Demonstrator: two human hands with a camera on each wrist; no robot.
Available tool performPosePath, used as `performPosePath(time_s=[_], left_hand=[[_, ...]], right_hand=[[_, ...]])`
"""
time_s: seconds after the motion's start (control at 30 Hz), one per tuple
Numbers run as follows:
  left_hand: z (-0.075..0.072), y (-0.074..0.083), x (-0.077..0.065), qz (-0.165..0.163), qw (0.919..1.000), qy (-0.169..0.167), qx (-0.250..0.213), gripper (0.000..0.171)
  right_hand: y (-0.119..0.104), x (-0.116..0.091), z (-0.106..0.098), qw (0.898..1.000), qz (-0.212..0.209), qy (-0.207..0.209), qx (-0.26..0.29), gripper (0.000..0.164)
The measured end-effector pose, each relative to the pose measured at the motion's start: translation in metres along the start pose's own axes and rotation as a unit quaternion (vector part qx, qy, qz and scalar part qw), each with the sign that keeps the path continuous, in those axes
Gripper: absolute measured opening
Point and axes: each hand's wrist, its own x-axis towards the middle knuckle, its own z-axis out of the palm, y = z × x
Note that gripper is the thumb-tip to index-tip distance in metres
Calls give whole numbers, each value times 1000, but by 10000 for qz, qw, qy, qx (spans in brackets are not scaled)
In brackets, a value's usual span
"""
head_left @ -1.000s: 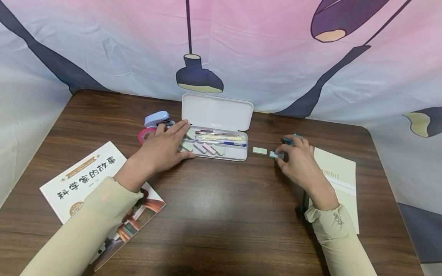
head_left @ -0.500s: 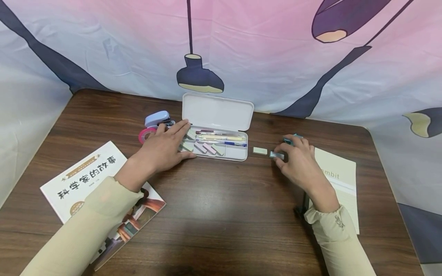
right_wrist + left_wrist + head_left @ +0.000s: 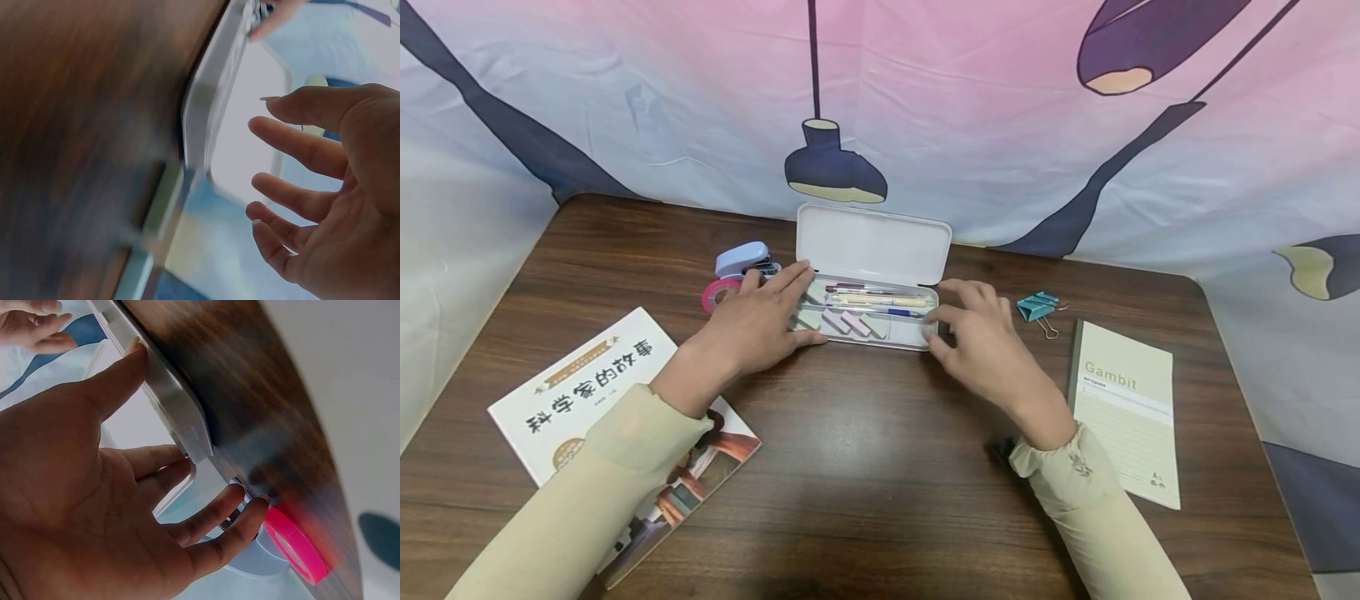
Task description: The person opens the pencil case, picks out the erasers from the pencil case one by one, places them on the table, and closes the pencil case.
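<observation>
A white pencil case [image 3: 874,242] lies with its lid raised, holding several pens [image 3: 880,301] and several small pastel blocks [image 3: 853,324] that look like erasers. My left hand [image 3: 752,325] holds its left end, thumb along the front wall and fingertips at the back corner. Over the right end hovers my right hand [image 3: 988,350], its fingers spread and slightly bent with nothing between them in the right wrist view. There, a green block [image 3: 164,200] and a blue block [image 3: 134,275] lie in line beside the case; in the head view my right hand mostly covers them.
A light blue stapler [image 3: 741,258] and a pink tape roll [image 3: 718,293] sit left of the case. Teal binder clips [image 3: 1037,306] and a cream notebook [image 3: 1123,417] lie to the right. A white book [image 3: 587,392] is under my left forearm.
My right hand has left the blue block and moved left to the case's right end, uncovering the binder clips and notebook. My left hand has stayed in place.
</observation>
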Motion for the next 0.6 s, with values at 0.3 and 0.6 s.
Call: performPosePath(time_s=[0.3, 0.6], left_hand=[[0, 0, 0, 11, 10000, -16, 18, 109], [-2, 2, -1, 33, 10000, 39, 44, 109]], right_hand=[[-21, 20, 20, 9995, -278, -173, -36, 21], [-27, 29, 33, 9993, -288, -249, 34, 23]])
